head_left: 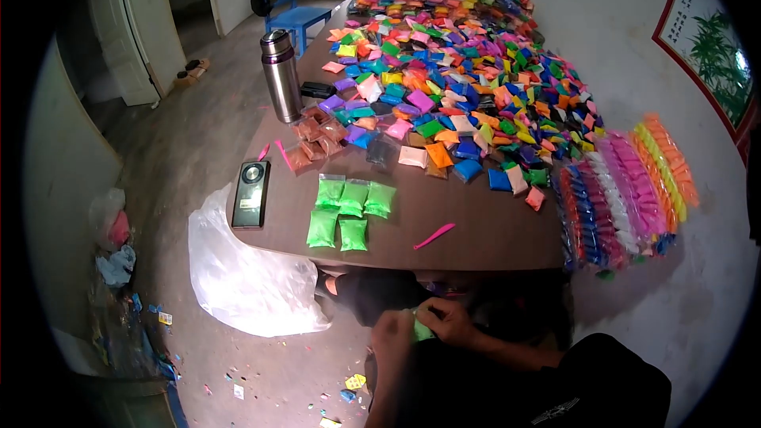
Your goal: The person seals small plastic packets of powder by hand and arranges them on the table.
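Observation:
Above my lap, below the table's front edge, my left hand (394, 333) and my right hand (445, 320) are close together on a green packet (422, 330). Fingers of both hands are closed on it, and they hide part of it. Several bright green packets (353, 198) lie in two rows on the brown table (388, 250), in front of my hands. To their right on the tabletop is a pink plastic tool (434, 236).
A large heap of colourful packets (468, 87) covers the table's far part. At left stand a steel flask (281, 79) and a black device (251, 194). Long bagged bundles (622, 190) hang at the right edge. A clear plastic sheet (246, 277) drapes toward the floor.

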A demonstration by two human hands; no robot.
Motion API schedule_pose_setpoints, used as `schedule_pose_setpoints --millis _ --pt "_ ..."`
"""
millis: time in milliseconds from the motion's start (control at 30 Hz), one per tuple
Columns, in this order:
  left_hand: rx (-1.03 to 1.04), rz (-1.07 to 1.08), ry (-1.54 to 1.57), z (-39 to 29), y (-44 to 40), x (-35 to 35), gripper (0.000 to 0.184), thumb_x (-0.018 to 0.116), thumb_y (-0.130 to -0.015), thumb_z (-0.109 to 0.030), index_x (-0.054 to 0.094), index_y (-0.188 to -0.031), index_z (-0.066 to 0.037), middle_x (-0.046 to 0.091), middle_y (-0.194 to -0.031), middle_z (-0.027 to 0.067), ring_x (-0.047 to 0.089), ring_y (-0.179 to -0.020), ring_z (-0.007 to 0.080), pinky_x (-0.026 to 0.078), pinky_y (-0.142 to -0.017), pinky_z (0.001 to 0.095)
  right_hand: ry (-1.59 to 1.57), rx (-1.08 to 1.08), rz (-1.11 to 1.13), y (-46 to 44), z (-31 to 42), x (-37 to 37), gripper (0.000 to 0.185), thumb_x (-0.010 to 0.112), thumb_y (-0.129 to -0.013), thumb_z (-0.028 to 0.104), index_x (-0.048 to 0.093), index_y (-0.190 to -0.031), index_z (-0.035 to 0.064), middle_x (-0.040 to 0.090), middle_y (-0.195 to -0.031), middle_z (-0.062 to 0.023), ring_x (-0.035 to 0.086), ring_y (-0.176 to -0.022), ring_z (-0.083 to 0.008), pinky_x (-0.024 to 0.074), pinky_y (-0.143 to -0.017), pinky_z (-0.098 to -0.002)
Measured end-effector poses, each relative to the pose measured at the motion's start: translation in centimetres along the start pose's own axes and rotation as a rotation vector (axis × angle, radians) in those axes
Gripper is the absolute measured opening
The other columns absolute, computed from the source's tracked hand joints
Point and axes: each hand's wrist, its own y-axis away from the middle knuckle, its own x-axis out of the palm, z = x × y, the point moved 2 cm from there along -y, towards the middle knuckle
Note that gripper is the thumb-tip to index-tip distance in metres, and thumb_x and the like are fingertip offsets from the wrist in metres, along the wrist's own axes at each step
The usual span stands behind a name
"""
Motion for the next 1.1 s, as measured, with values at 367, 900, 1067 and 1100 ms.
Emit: schedule_pose_setpoints --millis 367,900,1067,1100 --pt "-0.007 -0.058 0.098 -2.2 -0.2 -1.4 0.023 0.065 -0.102 -0.015 0.060 -0.084 -0.001 0.058 -0.075 -0.0036 0.049 -0.071 0.0035 0.039 -0.063 0.0210 0.041 0.021 0.035 -0.9 1.2 2.3 0.022 0.065 -0.101 0.022 0.068 -0.106 0.0010 0.066 -0.088 -0.0065 0.060 -0.081 -0.0114 0.0502 -0.074 -0.0304" --pt "0.009 -0.064 -0.024 -5.1 0.2 -1.8 0.033 0.064 -0.104 -0.024 0.057 -0.080 -0.003 0.052 -0.068 -0.0037 0.043 -0.063 0.0047 0.033 -0.058 0.0227 0.016 -0.060 0.056 -2.6 2.2 3.6 0.030 0.059 -0.106 0.029 0.058 -0.091 0.0028 0.053 -0.072 0.0018 0.050 -0.068 -0.0061 0.0403 -0.058 -0.0280" --pt "-0.086 0.021 -0.032 -5.3 0.8 0.5 0.037 0.064 -0.104 -0.025 0.054 -0.075 -0.005 0.049 -0.066 -0.0045 0.041 -0.062 0.0045 0.031 -0.057 0.0225 0.051 0.028 -0.001 -1.1 2.1 1.1 0.025 0.060 -0.104 0.024 0.065 -0.101 0.0001 0.065 -0.086 -0.0111 0.060 -0.082 -0.0156 0.0503 -0.074 -0.0346" --pt "-0.102 0.053 -0.019 -6.2 1.0 1.4 0.037 0.064 -0.105 -0.025 0.053 -0.075 -0.005 0.049 -0.066 -0.0045 0.041 -0.062 0.0044 0.031 -0.057 0.0227 0.046 0.027 -0.009 -0.9 2.0 0.8 0.025 0.060 -0.104 0.024 0.065 -0.101 0.0001 0.065 -0.086 -0.0111 0.060 -0.082 -0.0156 0.0503 -0.074 -0.0346"
